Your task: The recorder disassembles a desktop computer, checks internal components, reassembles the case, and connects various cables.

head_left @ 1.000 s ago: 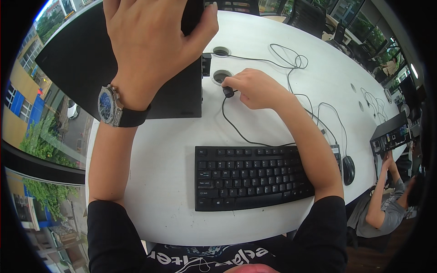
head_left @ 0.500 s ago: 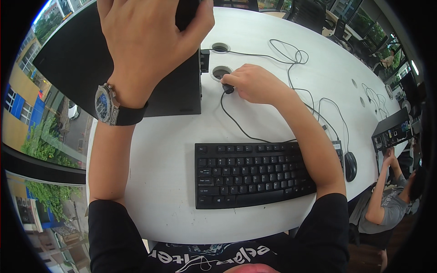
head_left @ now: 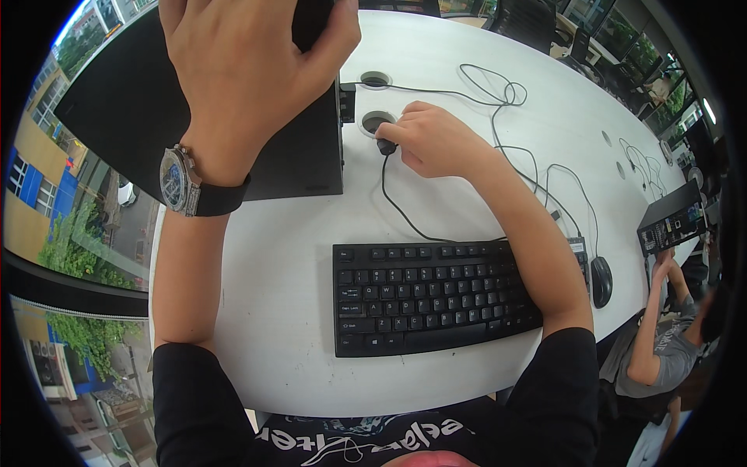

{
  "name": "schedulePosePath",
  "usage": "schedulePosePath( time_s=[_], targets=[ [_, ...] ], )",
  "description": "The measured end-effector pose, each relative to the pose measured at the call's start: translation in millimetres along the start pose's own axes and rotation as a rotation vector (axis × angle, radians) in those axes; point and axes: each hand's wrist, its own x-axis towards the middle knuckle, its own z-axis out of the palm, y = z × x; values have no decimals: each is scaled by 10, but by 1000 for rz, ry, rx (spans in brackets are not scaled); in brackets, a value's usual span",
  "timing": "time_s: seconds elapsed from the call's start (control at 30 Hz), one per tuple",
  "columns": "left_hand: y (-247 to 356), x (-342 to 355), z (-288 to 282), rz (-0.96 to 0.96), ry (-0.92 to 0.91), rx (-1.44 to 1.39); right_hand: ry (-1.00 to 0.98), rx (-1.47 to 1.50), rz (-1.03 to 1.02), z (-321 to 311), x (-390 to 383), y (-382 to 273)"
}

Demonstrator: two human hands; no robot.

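A large black computer case [head_left: 288, 175] is at the far left on the white table. Across it lies my left hand [head_left: 241, 62], a watch on its wrist. The thumb is spread round a black part of the case, and the fingertips run out of the picture. Beside the case's right edge, my right hand [head_left: 436, 138] pinches a black cable plug [head_left: 386, 146] between thumb and fingers. From the plug a thin black cable [head_left: 394, 202] curves down toward the keyboard [head_left: 436, 300]. A small black block [head_left: 347, 103] sticks out from the case's edge.
Two round cable holes [head_left: 376, 79] pierce the table [head_left: 272, 311] by the case. Loose black cables [head_left: 510, 97] wind across the far right half. A black mouse [head_left: 601, 282] is beyond the keyboard's right end. At far right a person [head_left: 661, 342] reaches to another case [head_left: 671, 218].
My right hand and the plug have shifted slightly away from me and to the left, toward the case. My left hand stays on the case, almost unmoved.
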Motion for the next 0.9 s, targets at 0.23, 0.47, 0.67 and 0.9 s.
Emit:
schedulePosePath(
  time_s=[0.23,0.47,0.67,0.9],
  targets=[
    [18,10,9,12,59,-59,13,97,-28,-60,-31,26],
    [19,6,11,6,65,-64,17,106,-31,-23,-25,18],
    [6,-4,21,11,66,-68,38,287,236,-12,-6,10],
    [-7,-13,4,15,-5,2,119,638,514,113,49,2]
  ],
)
